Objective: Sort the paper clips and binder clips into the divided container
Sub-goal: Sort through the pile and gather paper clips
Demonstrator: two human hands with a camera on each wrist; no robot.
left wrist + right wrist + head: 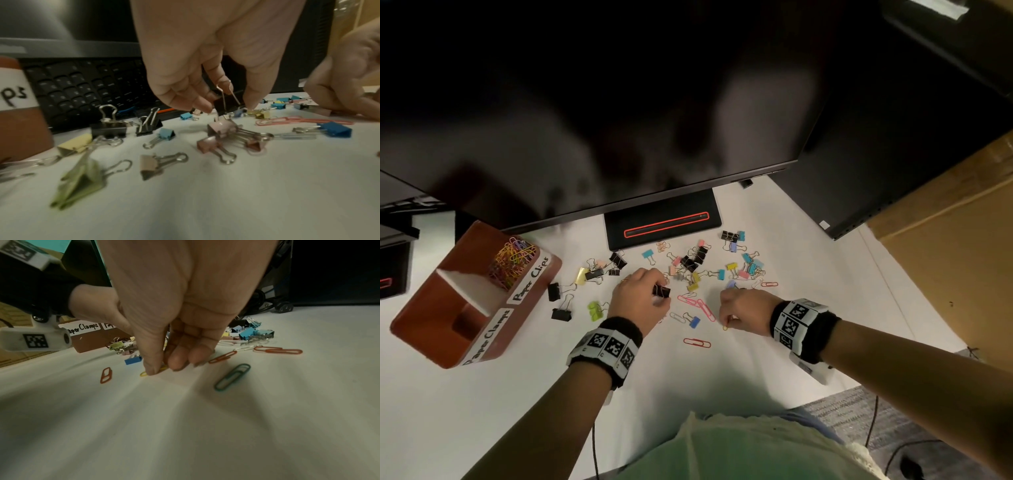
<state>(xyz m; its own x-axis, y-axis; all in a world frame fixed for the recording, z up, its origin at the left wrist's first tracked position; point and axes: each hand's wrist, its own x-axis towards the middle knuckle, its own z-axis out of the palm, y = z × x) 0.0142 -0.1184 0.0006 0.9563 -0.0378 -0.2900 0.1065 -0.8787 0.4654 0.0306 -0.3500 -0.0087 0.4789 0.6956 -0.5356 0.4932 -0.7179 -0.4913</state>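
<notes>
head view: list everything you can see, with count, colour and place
divided container: one, brown, far left of table; its labels read Paper Clips and Paper Clamps
sorted paper clips: a pile, mixed colours, in the Paper Clips compartment
loose binder clips: many, black and pastel, scattered below the monitor
loose paper clips: several, red, pink and silver, between the hands
black binder clip: one, pinched in the left hand
yellow paper clip: one, pinched under the right hand on the table
monitor: one, black, at the back
table: one, white
left hand: gripping
right hand: pinching
</notes>
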